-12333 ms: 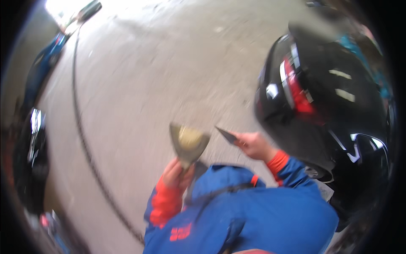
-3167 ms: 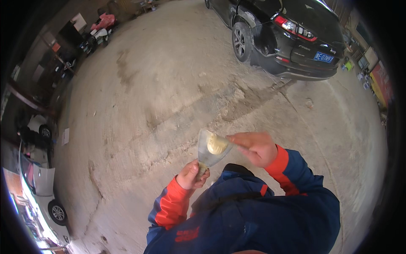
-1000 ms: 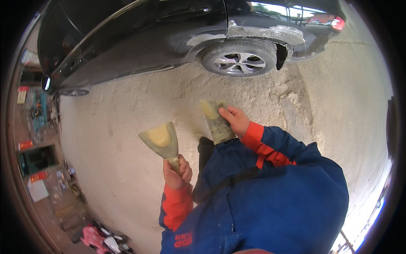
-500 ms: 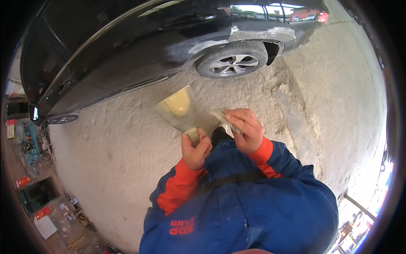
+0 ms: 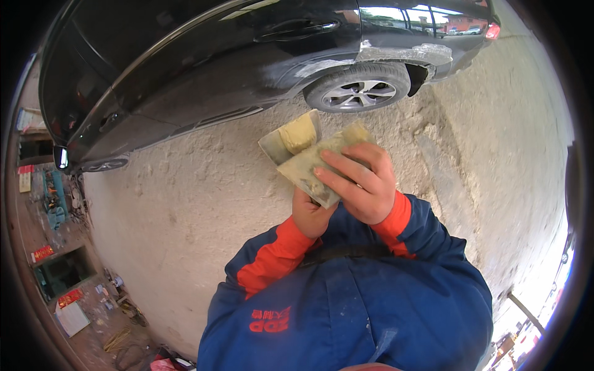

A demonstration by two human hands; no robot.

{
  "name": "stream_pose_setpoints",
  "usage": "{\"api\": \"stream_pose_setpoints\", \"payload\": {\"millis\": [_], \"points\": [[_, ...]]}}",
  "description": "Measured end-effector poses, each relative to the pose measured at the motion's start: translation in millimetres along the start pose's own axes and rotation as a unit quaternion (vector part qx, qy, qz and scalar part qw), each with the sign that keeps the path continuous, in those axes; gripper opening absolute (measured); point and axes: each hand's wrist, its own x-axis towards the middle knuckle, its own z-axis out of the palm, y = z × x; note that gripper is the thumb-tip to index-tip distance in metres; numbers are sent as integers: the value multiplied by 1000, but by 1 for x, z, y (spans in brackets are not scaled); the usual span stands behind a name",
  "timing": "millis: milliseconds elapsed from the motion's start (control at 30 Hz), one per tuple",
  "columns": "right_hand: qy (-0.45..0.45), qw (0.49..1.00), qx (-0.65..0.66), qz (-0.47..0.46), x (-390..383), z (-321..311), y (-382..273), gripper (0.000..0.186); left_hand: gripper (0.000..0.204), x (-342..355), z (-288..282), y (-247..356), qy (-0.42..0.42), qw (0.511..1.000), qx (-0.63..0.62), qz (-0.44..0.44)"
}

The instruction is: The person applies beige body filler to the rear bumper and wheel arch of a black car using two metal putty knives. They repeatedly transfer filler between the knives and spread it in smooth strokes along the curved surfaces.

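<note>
My left hand [image 5: 311,217] is closed round the handle of a wide putty knife [image 5: 271,149], whose handle is mostly hidden. A smooth lump of yellow putty [image 5: 299,133] lies on its blade. My right hand [image 5: 366,188] grips a flat, pale, putty-smeared spreader [image 5: 304,172], fingers laid across its upper face. The spreader overlaps the knife's lower part and the edge of the putty; whether they touch I cannot tell. Beyond both tools stands a black car [image 5: 204,80], with grey-white filler [image 5: 405,54] on the panel above its rear wheel [image 5: 362,90].
Rough, dusty concrete floor [image 5: 167,216] runs between me and the car. A shallow broken strip [image 5: 442,154] crosses it on the right. Along the far left stand a teal rack [image 5: 54,198] of small items and a dark open-topped box [image 5: 64,273].
My right hand has brought the spreader leftward and turned it flat over the knife, covering part of it. The knife and my left hand now sit farther right in the picture; the view has shifted slightly.
</note>
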Motion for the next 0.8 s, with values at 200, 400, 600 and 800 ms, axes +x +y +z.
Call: {"api": "stream_pose_setpoints", "payload": {"millis": [200,400,600,800], "points": [[-103,993,54,24,16,12,13,49,51,13,-11,-4,62,996,-15,-58],[-57,971,198,121,-1,13,63,40,33,32,-51,-2,157,977,-21,-143],[174,597,530,577,-53,71,115,24,32,49,-109,7,180,970,-73,-148],[359,483,612,513,-68,142,140,24,31,124,-164,23,89,983,35,-155]]}}
